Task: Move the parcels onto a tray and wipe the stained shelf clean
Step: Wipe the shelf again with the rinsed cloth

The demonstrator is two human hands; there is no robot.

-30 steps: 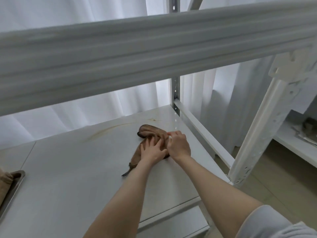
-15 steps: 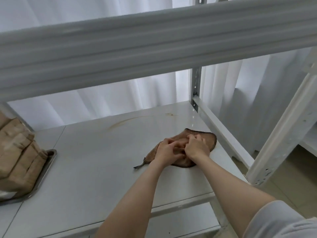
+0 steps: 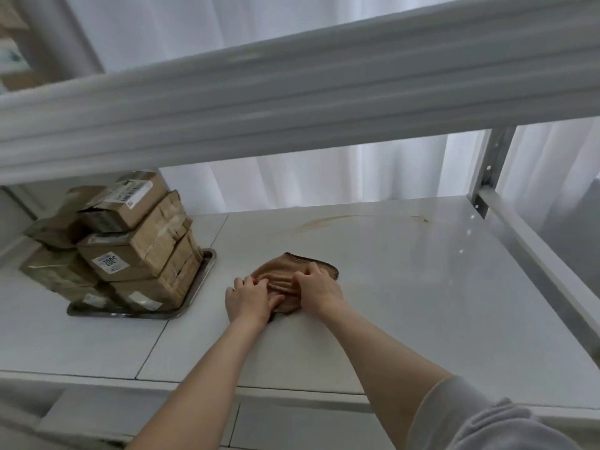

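Since half a second ago, both grips and the cloth have slid left along the shelf, away from the right-hand rail and nearer the tray. The left grip and right grip sit side by side at the centre of the frame. Their fingers are curled into the brown cloth, bunching it into folds between them. The cloth lies on the white shelf. A thin brown stain streaks the shelf higher in the frame, apart from the cloth. At centre left, stacked cardboard parcels stand on a metal tray. A white curtain hangs behind.
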